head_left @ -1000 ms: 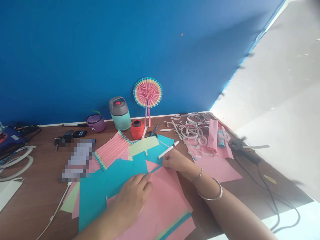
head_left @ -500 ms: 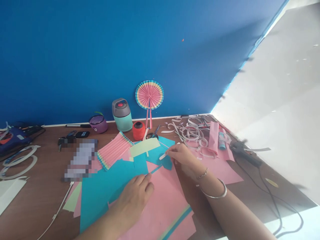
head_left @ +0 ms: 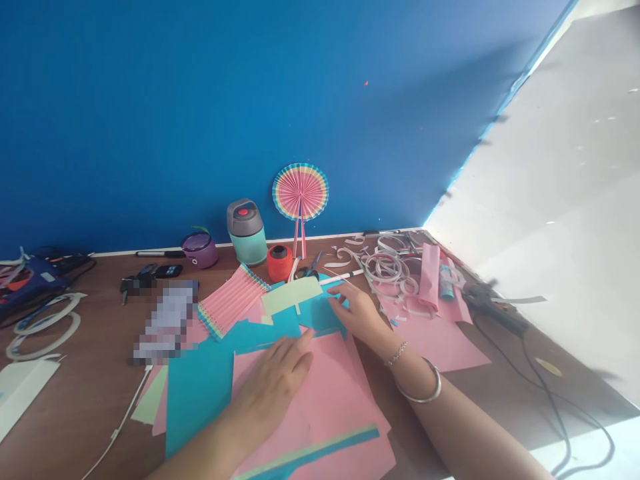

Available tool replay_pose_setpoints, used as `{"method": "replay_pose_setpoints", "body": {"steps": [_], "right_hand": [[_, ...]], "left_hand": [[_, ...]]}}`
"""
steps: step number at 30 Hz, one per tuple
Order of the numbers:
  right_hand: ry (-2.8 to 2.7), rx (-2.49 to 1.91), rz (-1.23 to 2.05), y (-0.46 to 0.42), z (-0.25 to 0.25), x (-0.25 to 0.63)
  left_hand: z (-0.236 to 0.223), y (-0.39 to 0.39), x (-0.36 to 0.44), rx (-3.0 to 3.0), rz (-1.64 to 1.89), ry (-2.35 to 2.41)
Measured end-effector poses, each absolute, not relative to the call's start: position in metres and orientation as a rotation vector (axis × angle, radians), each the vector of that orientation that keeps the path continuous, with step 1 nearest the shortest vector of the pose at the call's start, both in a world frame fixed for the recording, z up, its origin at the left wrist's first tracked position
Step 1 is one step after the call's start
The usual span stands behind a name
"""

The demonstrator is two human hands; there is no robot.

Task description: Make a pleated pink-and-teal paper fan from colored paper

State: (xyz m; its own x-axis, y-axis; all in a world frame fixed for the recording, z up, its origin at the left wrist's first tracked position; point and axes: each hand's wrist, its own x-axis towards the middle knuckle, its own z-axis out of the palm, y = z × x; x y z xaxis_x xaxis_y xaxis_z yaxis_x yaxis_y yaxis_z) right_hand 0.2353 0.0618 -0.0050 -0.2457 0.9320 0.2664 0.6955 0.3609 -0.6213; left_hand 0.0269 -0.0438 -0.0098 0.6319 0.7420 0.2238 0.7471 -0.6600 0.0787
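My left hand (head_left: 273, 383) lies flat, fingers stretched out, on a pink paper sheet (head_left: 325, 400) that covers turquoise sheets (head_left: 200, 393). My right hand (head_left: 357, 313) rests open on a turquoise piece (head_left: 315, 313) further back, fingers spread, a bracelet and bangle on the wrist. A white marker pen (head_left: 343, 277) lies on the table just beyond the right hand, not held. A pale green paper piece (head_left: 290, 295) lies beside a pleated pink fan strip (head_left: 233, 300).
Against the blue wall stand a round paper fan (head_left: 301, 193), a teal flask (head_left: 246, 232), an orange thread spool (head_left: 279, 262) and a purple pot (head_left: 199, 249). Scissors (head_left: 310, 270), curled paper strips (head_left: 390, 267), a glue gun with cable (head_left: 493, 310) and tape rings (head_left: 45, 327) surround the sheets.
The right hand has let go of the white marker, which now lies further back, and has opened flat on the turquoise piece. The pink sheet has shifted left under the left hand.
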Motion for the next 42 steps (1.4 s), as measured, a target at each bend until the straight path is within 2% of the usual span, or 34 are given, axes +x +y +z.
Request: {"method": "replay_pose_setpoints", "body": {"steps": [3, 6, 9, 14, 18, 20, 23, 26, 29, 31, 36, 39, 42], "right_hand": [[-2.110, -1.277, 0.621, 0.053, -0.001, 0.225], [-2.193, -1.345, 0.596, 0.048, 0.003, 0.215], [-2.389, -1.411, 0.432, 0.049, 0.007, 0.202], [-2.787, -1.273, -0.008, 0.059, 0.005, 0.177], [-2.852, -1.210, -0.099, 0.069, -0.003, 0.165], [-2.706, -1.295, 0.035, 0.074, -0.004, 0.166], [-2.241, -1.450, 0.587, 0.084, 0.002, 0.178], [-1.693, -1.254, 1.375, 0.091, 0.015, 0.199], [-1.415, -0.946, 1.761, 0.094, 0.025, 0.214], [-1.368, -0.886, 1.799, 0.095, 0.027, 0.217], [-1.301, -1.023, 1.471, 0.100, 0.031, 0.209], [-1.341, -0.866, 1.692, 0.096, 0.039, 0.206], [-1.374, -0.700, 1.887, 0.085, 0.046, 0.205]], "left_hand": [[-0.006, -0.045, 0.029, -2.769, -0.330, -1.281], [-0.005, -0.047, 0.033, -2.784, -0.237, -1.294], [-0.008, -0.049, 0.036, -2.827, -0.216, -1.248], [-0.013, -0.051, 0.038, -2.844, -0.299, -1.212], [-0.015, -0.051, 0.037, -2.848, -0.343, -1.213], [-0.014, -0.051, 0.037, -2.865, -0.371, -1.230], [-0.012, -0.049, 0.035, -2.935, -0.563, -1.251], [-0.009, -0.043, 0.029, -2.954, -0.940, -1.407], [-0.008, -0.033, 0.019, -2.687, -1.394, -1.749], [-0.008, -0.025, 0.012, -2.518, -1.601, -1.868], [-0.011, -0.013, 0.002, -2.447, -1.794, -2.132], [-0.011, -0.012, 0.001, -2.364, -1.896, -2.264], [-0.008, -0.013, 0.001, -2.392, -1.902, -2.100]]}}
